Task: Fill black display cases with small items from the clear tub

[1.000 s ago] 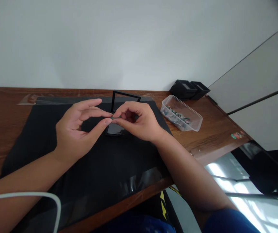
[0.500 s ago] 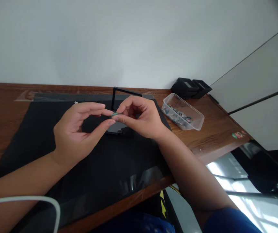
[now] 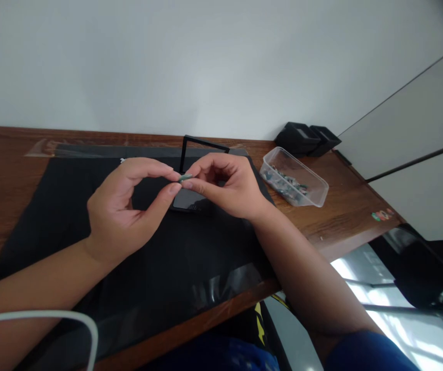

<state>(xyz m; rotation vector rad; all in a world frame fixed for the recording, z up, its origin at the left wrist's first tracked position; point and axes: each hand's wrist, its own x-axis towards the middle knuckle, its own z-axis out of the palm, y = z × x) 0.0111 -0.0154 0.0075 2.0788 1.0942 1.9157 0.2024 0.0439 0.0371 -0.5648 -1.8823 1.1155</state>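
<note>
A small, thin greenish piece (image 3: 185,177) is pinched between both hands above the black mat (image 3: 159,278); its exact kind is too small to make out. My left hand (image 3: 129,198) grips its left end between thumb and fingertips. On the other end, my right hand (image 3: 225,183) closes thumb and index finger, with the remaining fingers curled. Just below and behind the hands stands a black frame (image 3: 206,141) with a dark, flat base (image 3: 186,201), partly covered by the right hand.
To the right sits a clear plastic tub (image 3: 314,193) holding many small greenish and grey pieces. Two black bins (image 3: 299,138) stand behind it by the wall. Round stickers (image 3: 381,215) mark the table's right edge. A white cable (image 3: 51,314) crosses the lower left.
The greenish piece has turned slightly between the fingertips. The left fingers have drawn closer together onto it. The view has shifted a little.
</note>
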